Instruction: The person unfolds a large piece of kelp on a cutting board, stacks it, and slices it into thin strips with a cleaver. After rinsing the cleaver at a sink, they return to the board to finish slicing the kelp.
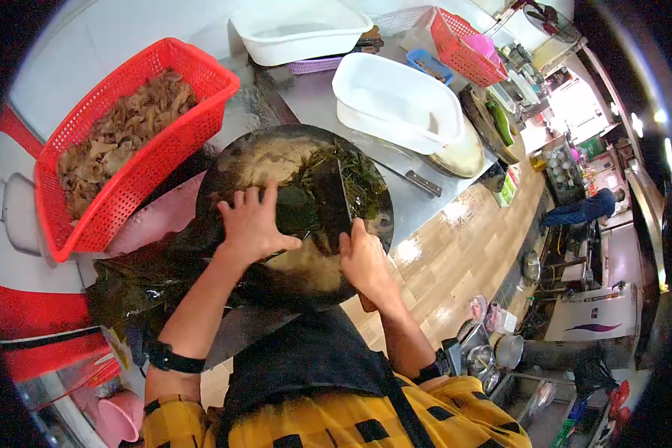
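A round wooden chopping board (250,153) lies in front of me on the metal counter. My left hand (252,224) is on its left side, fingers spread, over dark green leafy sheets that look like kelp. My right hand (364,257) grips a cleaver (331,190) at the right of the board, its dark blade pointing away from me. Shredded kelp (362,183) is heaped around the blade, mostly to its right. Larger wet kelp sheets (145,280) hang over the counter's near left edge. The cleaver's handle is hidden inside my right hand.
A red perforated basket (145,179) of brownish food pieces stands at the left. Beyond the board are white tubs (396,97) and a second knife (423,183). A cucumber (499,119) lies on another board at the right. A person (586,209) is across the floor.
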Available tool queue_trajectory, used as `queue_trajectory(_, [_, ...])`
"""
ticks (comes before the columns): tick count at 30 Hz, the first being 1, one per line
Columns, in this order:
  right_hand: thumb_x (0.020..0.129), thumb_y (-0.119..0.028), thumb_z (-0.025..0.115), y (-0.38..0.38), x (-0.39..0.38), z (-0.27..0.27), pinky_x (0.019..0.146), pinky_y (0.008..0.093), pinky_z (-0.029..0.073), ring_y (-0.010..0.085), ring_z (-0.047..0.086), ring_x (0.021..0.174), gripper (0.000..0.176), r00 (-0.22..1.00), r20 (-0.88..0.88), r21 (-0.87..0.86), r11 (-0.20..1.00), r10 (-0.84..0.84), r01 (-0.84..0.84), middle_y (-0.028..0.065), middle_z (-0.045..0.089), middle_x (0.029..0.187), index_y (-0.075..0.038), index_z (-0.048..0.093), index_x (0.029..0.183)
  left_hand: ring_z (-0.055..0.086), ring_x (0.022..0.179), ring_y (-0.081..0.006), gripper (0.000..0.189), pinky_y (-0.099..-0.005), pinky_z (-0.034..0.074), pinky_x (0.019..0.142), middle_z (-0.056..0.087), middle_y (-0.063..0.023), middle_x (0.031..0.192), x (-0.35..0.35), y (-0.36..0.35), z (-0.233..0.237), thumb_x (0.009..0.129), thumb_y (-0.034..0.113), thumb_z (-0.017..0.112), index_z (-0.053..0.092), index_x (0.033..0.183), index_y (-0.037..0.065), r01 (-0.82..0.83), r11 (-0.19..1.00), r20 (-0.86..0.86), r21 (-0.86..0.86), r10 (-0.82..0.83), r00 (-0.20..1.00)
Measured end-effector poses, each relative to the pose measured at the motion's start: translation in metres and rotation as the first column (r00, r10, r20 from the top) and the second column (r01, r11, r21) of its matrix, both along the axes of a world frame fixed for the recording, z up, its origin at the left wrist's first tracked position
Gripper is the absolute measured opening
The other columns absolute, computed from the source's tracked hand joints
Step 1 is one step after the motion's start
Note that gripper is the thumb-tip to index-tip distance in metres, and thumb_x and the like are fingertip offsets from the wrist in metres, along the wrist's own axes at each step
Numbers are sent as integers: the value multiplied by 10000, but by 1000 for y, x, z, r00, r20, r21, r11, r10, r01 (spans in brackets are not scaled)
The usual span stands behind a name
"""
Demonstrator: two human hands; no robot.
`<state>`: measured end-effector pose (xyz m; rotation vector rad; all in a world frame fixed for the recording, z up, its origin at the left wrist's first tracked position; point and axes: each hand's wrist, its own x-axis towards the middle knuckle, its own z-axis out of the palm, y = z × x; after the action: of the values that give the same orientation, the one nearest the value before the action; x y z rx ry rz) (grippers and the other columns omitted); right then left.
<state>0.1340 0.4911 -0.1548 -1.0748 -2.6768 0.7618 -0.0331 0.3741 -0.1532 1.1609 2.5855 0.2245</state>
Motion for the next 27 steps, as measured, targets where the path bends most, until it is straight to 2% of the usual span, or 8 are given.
queue_trajectory(1, [892,-136,523,-1,0,-2,641,569,414,512,550,742,187,1000,7,4,1000,-2,2,314,575,713,30,438,901,384,1223,-367,1153,-588,292,951,428,-214,1305,4,0,-9,516,487,824,254,1452,129,2,1000,7,4,-2,1000])
queue_trajectory(3, [893,-143,525,-1,0,-5,628,572,415,511,554,726,192,1000,-20,33,999,9,-8,316,574,703,27,436,897,402,1205,-367,1157,-588,298,953,438,-209,1294,13,2,-24,527,450,842,236,1462,138,58,996,-243,66,-40,969])
queue_trajectory(7, [889,-138,534,4,-3,2,619,577,415,508,557,728,190,998,46,30,999,40,-41,319,572,704,23,433,890,443,1173,-328,1091,-554,295,982,480,-175,1251,-8,5,-18,595,387,827,225,1462,111,-33,994,-90,-99,24,996])
queue_trajectory(14, [897,-146,530,8,-21,59,582,553,452,479,579,668,191,990,16,163,976,143,-144,274,587,668,6,415,908,505,1102,-299,808,-483,327,960,533,-158,1165,-12,6,-32,634,195,749,389,1314,-54,7,997,-230,-74,-24,973])
queue_trajectory(18, [886,-144,536,2,-38,76,568,516,503,428,619,626,189,987,50,226,961,154,-161,230,619,670,-12,403,908,506,1093,-291,722,-470,324,969,539,-149,1144,-13,11,-38,638,176,735,439,1261,-36,-21,996,-252,-90,-2,968])
queue_trajectory(20, [818,-92,574,5,-45,37,585,501,526,403,646,657,209,950,240,268,926,201,-264,235,636,713,-4,425,935,511,1055,-288,624,-459,325,957,547,-141,1088,-11,9,-36,637,156,728,488,1185,-23,-3,998,-238,-65,-12,971])
queue_trajectory(21, [907,-173,506,12,-48,-3,569,528,487,442,606,625,209,919,327,230,925,220,-303,240,611,670,21,427,912,511,1055,-288,624,-459,325,957,547,-141,1088,-9,9,-38,637,156,728,488,1185,-23,-5,998,-234,-66,-10,972])
queue_trajectory(27, [906,-159,494,10,-55,52,591,529,503,426,631,662,202,941,228,201,934,249,-296,244,610,667,35,442,929,510,1011,-273,571,-441,329,917,547,-130,1027,-12,9,-53,631,182,730,525,1130,-5,14,1000,-313,0,-13,950])
